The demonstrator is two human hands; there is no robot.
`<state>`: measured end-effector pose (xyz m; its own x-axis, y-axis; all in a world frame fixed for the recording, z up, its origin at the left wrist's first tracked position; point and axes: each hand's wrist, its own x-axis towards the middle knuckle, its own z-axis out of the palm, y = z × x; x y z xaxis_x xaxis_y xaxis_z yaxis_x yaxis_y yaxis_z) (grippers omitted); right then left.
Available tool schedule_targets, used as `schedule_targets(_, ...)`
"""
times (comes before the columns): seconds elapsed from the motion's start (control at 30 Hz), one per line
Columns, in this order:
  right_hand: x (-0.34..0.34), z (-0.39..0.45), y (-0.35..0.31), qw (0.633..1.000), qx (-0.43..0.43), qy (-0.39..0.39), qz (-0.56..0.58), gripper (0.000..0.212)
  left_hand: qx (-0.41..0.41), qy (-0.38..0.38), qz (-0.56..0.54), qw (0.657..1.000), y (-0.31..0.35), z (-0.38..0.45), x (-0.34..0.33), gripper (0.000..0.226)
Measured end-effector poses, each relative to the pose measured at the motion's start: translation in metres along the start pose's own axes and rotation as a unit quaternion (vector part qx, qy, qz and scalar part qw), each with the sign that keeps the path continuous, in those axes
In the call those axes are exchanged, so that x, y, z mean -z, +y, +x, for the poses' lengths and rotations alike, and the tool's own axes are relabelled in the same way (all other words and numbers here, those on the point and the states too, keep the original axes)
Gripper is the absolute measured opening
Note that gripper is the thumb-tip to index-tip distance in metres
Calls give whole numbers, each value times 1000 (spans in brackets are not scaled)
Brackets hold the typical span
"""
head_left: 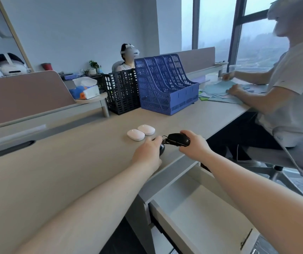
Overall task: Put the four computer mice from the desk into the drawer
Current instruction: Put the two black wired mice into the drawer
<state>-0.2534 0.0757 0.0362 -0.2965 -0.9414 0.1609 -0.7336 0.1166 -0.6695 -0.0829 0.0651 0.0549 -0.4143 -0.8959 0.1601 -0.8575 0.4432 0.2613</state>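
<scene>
Blue file rack (167,83) and a black basket (122,92) stand at the back of the desk (55,162); two white mice (141,132) lie side by side near its front. Right hand (192,145) grips a black mouse (180,139) with bundled cord, lifted off the desk beyond the open drawer (202,213). Left hand (148,153) is curled over another black mouse (162,149) lying on the desk.

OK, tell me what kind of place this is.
Most likely a shared open-plan office: long desks with low divider panels, a blue file rack for documents, a wheeled office chair, and another person seated alongside sorting papers.
</scene>
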Motion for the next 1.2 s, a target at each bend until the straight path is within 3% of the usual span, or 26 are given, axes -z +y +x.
schedule_targets(0.27,37,-77,49,999,-41,-15,-17,55,-66,-23,34,997,62,-62,-23,30)
schedule_targets(0.43,35,-105,87,989,-101,-92,-64,50,-118,-71,47,989,96,-90,-58,30)
schedule_targets(0.6,18,-107,111,982,-129,-117,-67,40,-85,-141,68,984,98,-91,-95,31)
schedule_targets(0.8,-17,-87,134,978,-138,-139,-70,38,-31,-200,106,974,77,-63,-139,54)
schedule_targets(0.97,-63,-66,155,975,-137,-152,-84,55,-6,-221,120,968,48,-40,-178,55)
schedule_targets(1.2,-111,-46,173,973,-126,-163,-101,61,14,-254,131,958,21,-31,-221,53)
